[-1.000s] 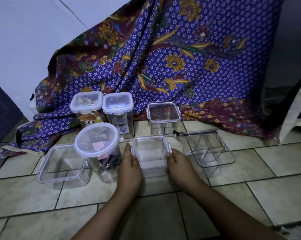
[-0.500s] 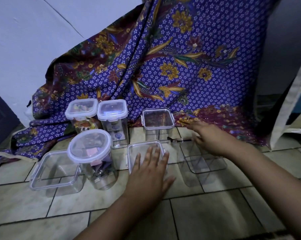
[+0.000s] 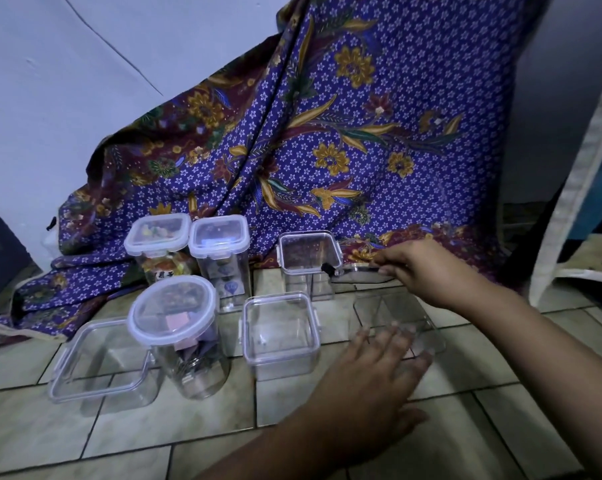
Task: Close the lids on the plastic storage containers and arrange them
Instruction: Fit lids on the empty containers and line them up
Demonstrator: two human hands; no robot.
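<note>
Several clear plastic containers stand on the tiled floor. An open divided container [image 3: 393,315] sits at the right with its hinged lid [image 3: 360,274] lying open behind it. My right hand [image 3: 427,268] pinches the far edge of that lid. My left hand [image 3: 379,372] lies flat with spread fingers against the container's near side. To its left stands a small square container [image 3: 280,336] with its lid on. Behind that is another square lidded container [image 3: 310,252].
A round lidded jar [image 3: 176,315] with small items stands left of centre, a wide shallow lidded box [image 3: 100,358] at far left. Two tall lidded containers [image 3: 159,237] [image 3: 219,235] stand at the back. A purple patterned cloth [image 3: 327,133] hangs behind everything.
My left hand left the small square container and moved right to the divided container. My right hand shifted onto the edge of the open lid and took hold of it.
</note>
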